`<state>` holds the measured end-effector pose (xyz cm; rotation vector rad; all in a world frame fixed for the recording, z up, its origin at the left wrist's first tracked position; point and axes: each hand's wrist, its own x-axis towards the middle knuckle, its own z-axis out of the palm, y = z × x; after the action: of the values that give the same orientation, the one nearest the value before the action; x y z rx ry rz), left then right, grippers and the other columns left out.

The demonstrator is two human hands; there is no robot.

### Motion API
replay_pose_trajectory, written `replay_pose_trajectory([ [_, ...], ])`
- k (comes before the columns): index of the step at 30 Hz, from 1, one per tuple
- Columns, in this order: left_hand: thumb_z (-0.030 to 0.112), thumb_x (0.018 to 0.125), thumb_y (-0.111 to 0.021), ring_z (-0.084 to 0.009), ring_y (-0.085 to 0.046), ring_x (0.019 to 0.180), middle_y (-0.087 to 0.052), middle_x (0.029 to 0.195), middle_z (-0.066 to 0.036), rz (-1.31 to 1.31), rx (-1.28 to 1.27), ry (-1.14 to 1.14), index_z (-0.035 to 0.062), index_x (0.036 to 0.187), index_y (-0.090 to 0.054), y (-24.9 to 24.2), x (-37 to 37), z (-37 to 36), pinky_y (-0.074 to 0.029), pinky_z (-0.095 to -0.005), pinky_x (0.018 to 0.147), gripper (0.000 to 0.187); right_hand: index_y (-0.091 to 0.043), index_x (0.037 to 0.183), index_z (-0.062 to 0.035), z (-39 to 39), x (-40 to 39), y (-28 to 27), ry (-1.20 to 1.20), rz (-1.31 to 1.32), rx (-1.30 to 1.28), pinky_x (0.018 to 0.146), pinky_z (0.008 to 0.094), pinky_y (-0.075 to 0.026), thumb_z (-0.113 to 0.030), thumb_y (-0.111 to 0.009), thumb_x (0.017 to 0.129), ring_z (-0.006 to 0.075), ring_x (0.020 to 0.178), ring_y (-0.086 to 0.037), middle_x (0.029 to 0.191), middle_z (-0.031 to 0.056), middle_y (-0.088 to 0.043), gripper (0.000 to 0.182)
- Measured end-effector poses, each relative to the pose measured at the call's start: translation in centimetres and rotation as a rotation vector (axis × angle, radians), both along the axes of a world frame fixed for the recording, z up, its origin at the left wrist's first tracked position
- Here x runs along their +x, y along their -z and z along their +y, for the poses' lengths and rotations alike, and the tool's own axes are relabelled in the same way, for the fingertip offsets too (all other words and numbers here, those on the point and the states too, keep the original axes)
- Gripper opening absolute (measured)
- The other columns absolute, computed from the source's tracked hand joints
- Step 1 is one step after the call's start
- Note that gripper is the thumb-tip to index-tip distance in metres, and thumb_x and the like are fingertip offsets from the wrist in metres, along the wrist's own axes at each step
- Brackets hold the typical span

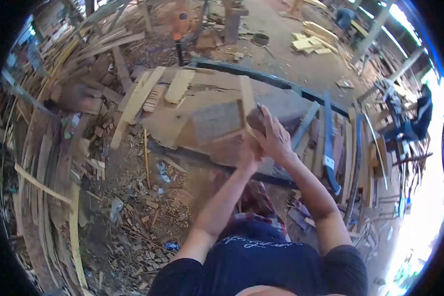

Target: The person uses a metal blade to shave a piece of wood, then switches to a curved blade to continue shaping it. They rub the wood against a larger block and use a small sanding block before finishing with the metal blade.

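My right hand (275,137) is wrapped round a dark brown wooden block (256,121) above the workbench (182,128). My left hand (250,153) is just below and left of it, smeared by motion, so its fingers cannot be made out. Close by both hands, a pale wood strip (246,93) runs away across the bench. Left of the hands lies a flat greyish wooden panel (217,121) with a lighter wooden edge.
Pale planks (143,101) lie at the bench's left end. A handsaw (328,148) rests at the right among narrow boards. Wood scraps and shavings (148,222) cover the floor. Yellowish boards (311,44) are stacked farther back, near another person (344,18).
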<state>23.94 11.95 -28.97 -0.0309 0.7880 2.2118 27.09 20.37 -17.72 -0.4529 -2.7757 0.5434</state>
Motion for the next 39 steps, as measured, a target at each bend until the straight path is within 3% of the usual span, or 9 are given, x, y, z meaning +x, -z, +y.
replay_pose_trajectory([
  [4, 0.065, 0.095, -0.035, -0.0118, -0.051, 0.049, -0.054, 0.063, -0.004, -0.063, -0.080, -0.024, 0.0122, 0.093, -0.055, 0.8, -0.2, 0.7, -0.037, -0.0243, 0.038, 0.057, -0.028, 0.147, -0.0202, 1.0, -5.8, 2.1, -0.023, -0.055, 0.309, 0.072, 0.0497, -0.049, -0.035, -0.063, 0.084, 0.0384, 0.091, -0.059, 0.104, 0.0217, -0.055, 0.074],
  [10, 0.068, 0.092, -0.038, -0.0101, -0.048, 0.046, -0.050, 0.063, -0.003, -0.110, -0.199, -0.031, 0.0022, 0.099, -0.050, -1.7, 0.7, 0.9, -0.034, -0.0233, 0.036, 0.067, -0.033, 0.143, -0.0170, 6.5, -19.8, 2.6, 0.033, 0.058, 0.312, 0.077, 0.0531, -0.048, -0.036, -0.059, 0.087, 0.0426, 0.091, -0.060, 0.102, 0.0236, -0.057, 0.064],
  [13, 0.066, 0.094, -0.038, -0.0101, -0.047, 0.047, -0.049, 0.063, -0.003, -0.179, -0.168, -0.028, 0.0014, 0.100, -0.049, -1.8, 0.8, 0.9, -0.034, -0.0232, 0.036, 0.066, -0.032, 0.145, -0.0184, 5.8, -16.6, 3.8, 0.031, 0.151, 0.315, 0.077, 0.0532, -0.048, -0.037, -0.060, 0.087, 0.0429, 0.090, -0.060, 0.102, 0.0239, -0.057, 0.066],
  [17, 0.053, 0.101, -0.033, -0.0074, -0.047, 0.046, -0.051, 0.063, -0.002, -0.103, 0.003, -0.062, 0.0097, 0.094, -0.051, -1.6, 0.7, 0.5, -0.035, -0.0212, 0.038, 0.048, -0.032, 0.146, -0.0175, 0.5, -2.5, 2.4, -0.028, -0.114, 0.351, 0.069, 0.0469, -0.050, -0.031, -0.063, 0.084, 0.0381, 0.080, -0.059, 0.093, 0.0185, -0.055, 0.070],
  [20, 0.054, 0.101, -0.031, -0.0086, -0.049, 0.047, -0.053, 0.064, -0.002, -0.132, -0.114, -0.056, 0.0090, 0.095, -0.051, -1.8, 0.4, 0.4, -0.036, -0.0225, 0.038, 0.050, -0.034, 0.145, -0.0174, 0.5, -4.0, 2.0, -0.019, -0.125, 0.341, 0.068, 0.0461, -0.050, -0.032, -0.064, 0.084, 0.0382, 0.079, -0.060, 0.093, 0.0194, -0.055, 0.069],
  [26, 0.057, 0.100, -0.029, -0.0112, -0.049, 0.048, -0.053, 0.064, -0.004, -0.037, -0.219, -0.001, 0.0063, 0.095, -0.050, -2.4, 0.7, 0.2, -0.039, -0.0252, 0.041, 0.055, -0.032, 0.141, -0.0140, 6.9, -21.1, 2.0, 0.056, -0.046, 0.288, 0.074, 0.0515, -0.050, -0.033, -0.057, 0.088, 0.0429, 0.089, -0.061, 0.102, 0.0238, -0.059, 0.062],
  [30, 0.060, 0.098, -0.032, -0.0114, -0.049, 0.047, -0.053, 0.064, -0.004, -0.162, -0.205, 0.006, 0.0065, 0.097, -0.051, -2.5, 0.5, 0.4, -0.040, -0.0264, 0.043, 0.057, -0.034, 0.140, -0.0137, 5.2, -16.9, 3.1, 0.036, 0.105, 0.327, 0.071, 0.0510, -0.050, -0.032, -0.060, 0.087, 0.0431, 0.085, -0.061, 0.097, 0.0245, -0.058, 0.062],
  [34, 0.058, 0.099, -0.033, -0.0107, -0.048, 0.047, -0.053, 0.065, -0.003, -0.084, -0.074, -0.039, 0.0088, 0.106, -0.053, -1.7, 0.4, 0.7, -0.038, -0.0244, 0.041, 0.054, -0.034, 0.144, -0.0127, 0.1, -4.5, 1.8, -0.013, -0.142, 0.313, 0.067, 0.0486, -0.050, -0.034, -0.060, 0.089, 0.0404, 0.080, -0.061, 0.094, 0.0234, -0.056, 0.065],
  [39, 0.053, 0.101, -0.032, -0.0090, -0.049, 0.048, -0.052, 0.063, -0.002, 0.014, -0.176, -0.075, 0.0076, 0.101, -0.051, -2.1, 0.9, 0.4, -0.038, -0.0222, 0.042, 0.049, -0.036, 0.142, -0.0112, 1.6, -10.5, 2.0, -0.004, -0.077, 0.364, 0.064, 0.0485, -0.050, -0.030, -0.060, 0.087, 0.0397, 0.076, -0.061, 0.091, 0.0220, -0.056, 0.063],
])
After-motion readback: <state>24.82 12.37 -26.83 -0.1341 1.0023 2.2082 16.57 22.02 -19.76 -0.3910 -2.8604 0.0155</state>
